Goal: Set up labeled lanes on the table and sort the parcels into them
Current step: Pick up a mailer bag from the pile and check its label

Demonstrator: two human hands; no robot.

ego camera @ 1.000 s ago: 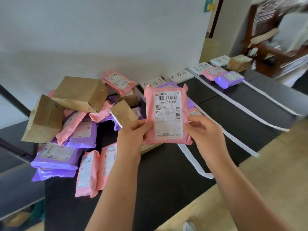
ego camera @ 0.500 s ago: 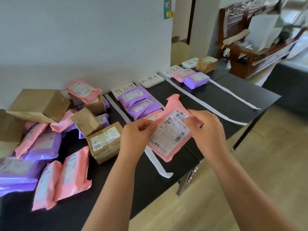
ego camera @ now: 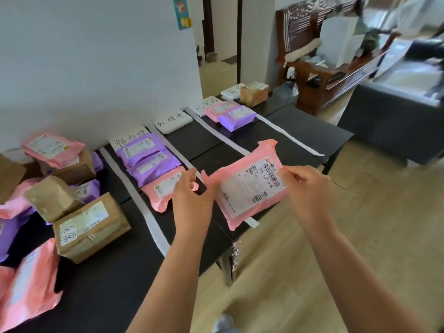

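Note:
I hold a pink parcel [ego camera: 245, 188] with a white barcode label, tilted flat above the black table's [ego camera: 300, 131] front edge, over the second lane. My right hand [ego camera: 310, 188] pinches its right edge and my left hand [ego camera: 192, 198] grips its left corner. White strips [ego camera: 144, 212] divide the table into lanes, each headed by a handwritten card [ego camera: 171, 120]. The first lane holds two purple parcels [ego camera: 149, 162] and a pink one [ego camera: 163, 188]. A pink and a purple parcel [ego camera: 236, 118] lie in the third lane, and a cardboard box [ego camera: 253, 93] stands in the fourth.
At the left lies an unsorted pile: a taped brown box [ego camera: 89, 227], a smaller brown parcel [ego camera: 51, 197], and pink [ego camera: 28, 282] and purple bags. A white wall runs behind the table. A dark wooden bench [ego camera: 319, 75] stands at the right, wooden floor below.
The view has swung right. Both hands carried the pink parcel from upright before the pile to the right, tilting it flat over the second lane near the table's front edge.

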